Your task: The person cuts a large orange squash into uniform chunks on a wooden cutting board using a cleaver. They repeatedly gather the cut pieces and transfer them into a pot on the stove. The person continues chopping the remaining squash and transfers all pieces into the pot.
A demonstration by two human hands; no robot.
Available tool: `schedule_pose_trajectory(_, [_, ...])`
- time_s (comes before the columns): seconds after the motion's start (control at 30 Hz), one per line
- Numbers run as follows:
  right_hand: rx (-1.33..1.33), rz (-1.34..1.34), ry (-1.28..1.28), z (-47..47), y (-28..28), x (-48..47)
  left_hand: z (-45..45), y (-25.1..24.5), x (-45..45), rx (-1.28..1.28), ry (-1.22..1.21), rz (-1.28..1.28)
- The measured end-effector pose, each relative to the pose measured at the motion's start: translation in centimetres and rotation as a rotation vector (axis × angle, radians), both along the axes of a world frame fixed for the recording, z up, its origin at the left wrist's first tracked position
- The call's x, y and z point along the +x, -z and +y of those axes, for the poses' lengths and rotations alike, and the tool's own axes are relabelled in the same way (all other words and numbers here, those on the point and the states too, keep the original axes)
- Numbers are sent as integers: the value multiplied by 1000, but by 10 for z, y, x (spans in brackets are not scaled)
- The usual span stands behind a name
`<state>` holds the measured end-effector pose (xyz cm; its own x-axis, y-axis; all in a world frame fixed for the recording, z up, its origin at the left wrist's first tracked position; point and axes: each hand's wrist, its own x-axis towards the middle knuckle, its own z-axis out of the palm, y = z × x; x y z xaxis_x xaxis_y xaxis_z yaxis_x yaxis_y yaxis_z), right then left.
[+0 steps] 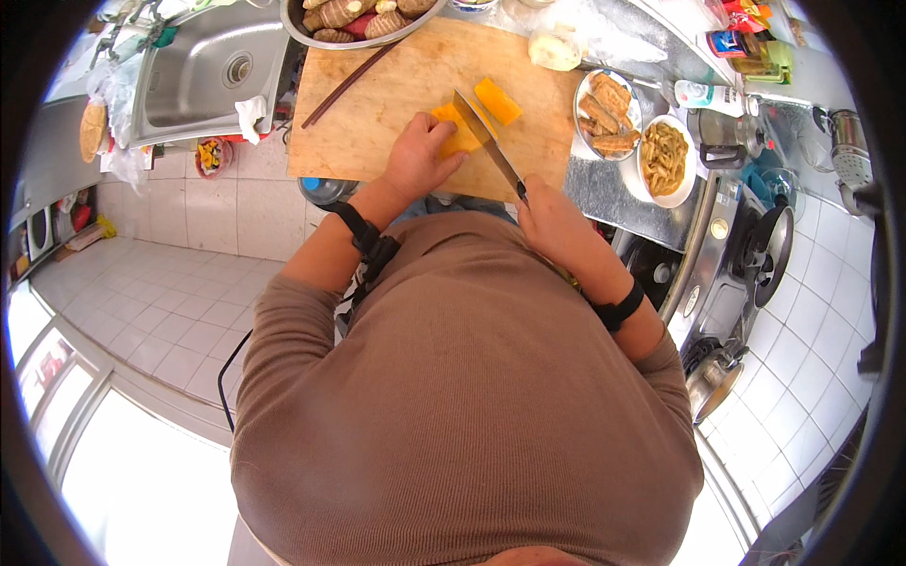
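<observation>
My right hand (553, 218) grips a kitchen knife (490, 141) by its dark handle. The blade points away to the upper left, its front part lying over a flat orange piece of what looks like pumpkin (459, 143). From the left side, my left hand (423, 150) presses that piece onto the wooden cutting board (354, 152), with fingertips and thumb close to the blade. Whether the edge has gone into the flesh cannot be seen. Just past the blade, to its right, lies another orange block of pumpkin (498, 101), apart from the knife.
Dark chopsticks (347, 88) rest on the board's left part, below a metal bowl of taro (306, 37). A plate of fried pieces (610, 113) and a bowl of cooked food (664, 164) stand at right, near the gas stove (722, 233). At left is a steel sink (187, 92).
</observation>
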<state>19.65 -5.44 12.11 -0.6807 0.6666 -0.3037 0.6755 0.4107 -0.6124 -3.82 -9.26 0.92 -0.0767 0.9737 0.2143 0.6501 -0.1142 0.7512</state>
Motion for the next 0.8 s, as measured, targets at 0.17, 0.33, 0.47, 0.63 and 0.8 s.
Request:
schedule_pose_trajectory(0.17, [-54, -55, 13, 12, 17, -16, 1, 5, 0, -25, 0, -28])
schedule_pose_trajectory(0.33, [-45, -91, 3, 15, 31, -22, 4, -7, -6, -25, 45, 14])
schedule_pose_trajectory(0.47, [-17, -75, 13, 18, 30, -19, 33, -34, -31, 30, 21, -18])
schedule_pose_trajectory(0.63, [34, -66, -67, 29, 21, -16, 107, -53, -23, 442, 106, 193])
schedule_pose_trajectory(0.8, [45, -122, -89, 36, 16, -16, 114, -47, -13, 153, 313, 268])
